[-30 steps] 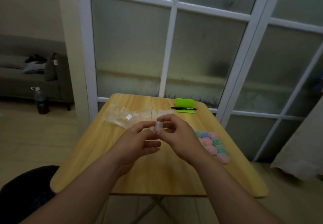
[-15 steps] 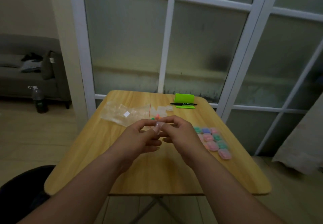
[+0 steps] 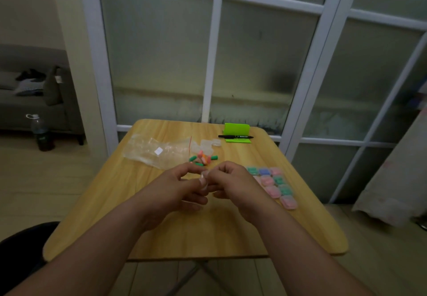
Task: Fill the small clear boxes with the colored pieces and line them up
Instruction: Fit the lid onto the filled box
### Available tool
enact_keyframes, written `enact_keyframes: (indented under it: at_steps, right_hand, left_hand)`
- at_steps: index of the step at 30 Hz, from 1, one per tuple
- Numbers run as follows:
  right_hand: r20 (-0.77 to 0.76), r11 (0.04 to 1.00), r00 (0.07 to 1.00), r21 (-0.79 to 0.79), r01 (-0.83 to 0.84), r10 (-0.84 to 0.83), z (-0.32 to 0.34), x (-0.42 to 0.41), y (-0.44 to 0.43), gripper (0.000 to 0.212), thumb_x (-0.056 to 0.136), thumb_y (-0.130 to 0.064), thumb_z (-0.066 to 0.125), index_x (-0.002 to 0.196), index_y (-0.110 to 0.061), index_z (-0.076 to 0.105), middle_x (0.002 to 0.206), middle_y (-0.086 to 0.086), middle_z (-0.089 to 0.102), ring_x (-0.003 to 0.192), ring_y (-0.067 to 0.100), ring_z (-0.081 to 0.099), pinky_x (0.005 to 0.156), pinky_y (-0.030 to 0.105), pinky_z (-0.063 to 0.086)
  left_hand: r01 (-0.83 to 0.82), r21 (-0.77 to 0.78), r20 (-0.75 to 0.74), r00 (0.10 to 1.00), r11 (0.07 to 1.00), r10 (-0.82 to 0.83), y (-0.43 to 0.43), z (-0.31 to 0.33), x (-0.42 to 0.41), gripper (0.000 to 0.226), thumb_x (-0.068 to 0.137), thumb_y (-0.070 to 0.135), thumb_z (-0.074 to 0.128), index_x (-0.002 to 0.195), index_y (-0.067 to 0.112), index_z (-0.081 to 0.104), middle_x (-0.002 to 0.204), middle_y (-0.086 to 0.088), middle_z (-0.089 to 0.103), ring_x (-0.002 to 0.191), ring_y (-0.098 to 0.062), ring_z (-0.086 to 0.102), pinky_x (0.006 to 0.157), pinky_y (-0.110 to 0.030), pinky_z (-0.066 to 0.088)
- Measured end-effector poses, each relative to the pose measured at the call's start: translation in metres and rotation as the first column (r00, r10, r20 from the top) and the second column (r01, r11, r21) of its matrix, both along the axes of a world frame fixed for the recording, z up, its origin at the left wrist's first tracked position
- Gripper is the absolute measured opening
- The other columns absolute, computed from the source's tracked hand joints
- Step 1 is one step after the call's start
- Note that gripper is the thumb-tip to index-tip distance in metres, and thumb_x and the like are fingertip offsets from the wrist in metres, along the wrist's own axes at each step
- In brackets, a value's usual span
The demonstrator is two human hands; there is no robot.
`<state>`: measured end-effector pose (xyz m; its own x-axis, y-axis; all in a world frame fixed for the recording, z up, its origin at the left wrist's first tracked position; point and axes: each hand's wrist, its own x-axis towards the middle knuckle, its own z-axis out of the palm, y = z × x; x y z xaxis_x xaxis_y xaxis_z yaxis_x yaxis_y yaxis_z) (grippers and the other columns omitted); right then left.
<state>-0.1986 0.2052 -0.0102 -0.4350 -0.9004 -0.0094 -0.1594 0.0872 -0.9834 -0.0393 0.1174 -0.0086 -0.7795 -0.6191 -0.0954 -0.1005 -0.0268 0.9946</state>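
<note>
Box of clear plastic sits pinched between the curled fingers of my left hand and right hand, above the surface. Loose colored pieces lie just beyond; filled boxes line up at right.

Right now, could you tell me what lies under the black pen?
The pen rests on a flat green sheet lying on the table. Whatever is beneath that sheet is covered.

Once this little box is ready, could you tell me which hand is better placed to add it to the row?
Probably the right hand: the filled boxes lie just to its right, whereas the left hand, also pinching the small clear box, would have to reach across.
</note>
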Motion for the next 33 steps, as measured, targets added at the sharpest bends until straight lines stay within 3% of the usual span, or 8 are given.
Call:
enact_keyframes:
  at_steps: [9,19,29,33]
  right_hand:
    - [-0.017,0.998,0.999,0.042,-0.040,0.041,-0.001,-0.005,0.004,0.018,0.096,-0.032,0.074,0.099,-0.016,0.066,0.099,0.011,0.081,0.098,0.023,0.076,0.086,0.040,0.054]
    - [-0.039,0.999,0.999,-0.008,-0.031,0.031,-0.006,-0.001,0.000,0.012,0.095,-0.021,0.073,0.094,-0.013,0.064,0.081,0.004,0.077,0.079,0.014,0.071,0.075,0.033,0.054]
    - [-0.113,0.999,0.993,-0.001,0.041,-0.041,-0.016,0.000,-0.001,0.028,0.094,-0.023,0.075,0.100,0.001,0.063,0.089,0.018,0.076,0.077,0.017,0.070,0.073,0.035,0.057]
    - [-0.143,0.998,0.988,-0.001,0.060,-0.059,-0.021,-0.001,0.000,0.031,0.092,-0.025,0.076,0.100,0.002,0.063,0.082,0.011,0.075,0.076,0.018,0.070,0.076,0.042,0.059]
  left_hand:
    - [0.008,0.031,0.004,1.000,0.999,-0.008,-0.002,-0.001,-0.001,0.021,0.097,0.019,0.070,0.115,0.029,0.077,0.106,-0.020,0.076,0.097,-0.035,0.076,0.085,-0.042,0.063]
    - [-0.003,0.013,0.024,1.000,1.000,0.002,-0.003,-0.002,0.000,0.020,0.096,0.014,0.069,0.113,0.020,0.077,0.105,-0.025,0.075,0.095,-0.036,0.077,0.085,-0.042,0.063]
    - [-0.001,0.048,0.049,0.999,0.999,-0.001,-0.001,-0.003,-0.001,0.019,0.095,0.012,0.068,0.111,0.017,0.077,0.105,-0.026,0.075,0.092,-0.035,0.077,0.087,-0.044,0.063]
    - [0.000,0.060,0.067,0.998,0.998,-0.004,0.000,-0.005,-0.004,0.022,0.095,0.010,0.067,0.116,0.014,0.074,0.106,-0.028,0.074,0.088,-0.032,0.076,0.085,-0.042,0.063]
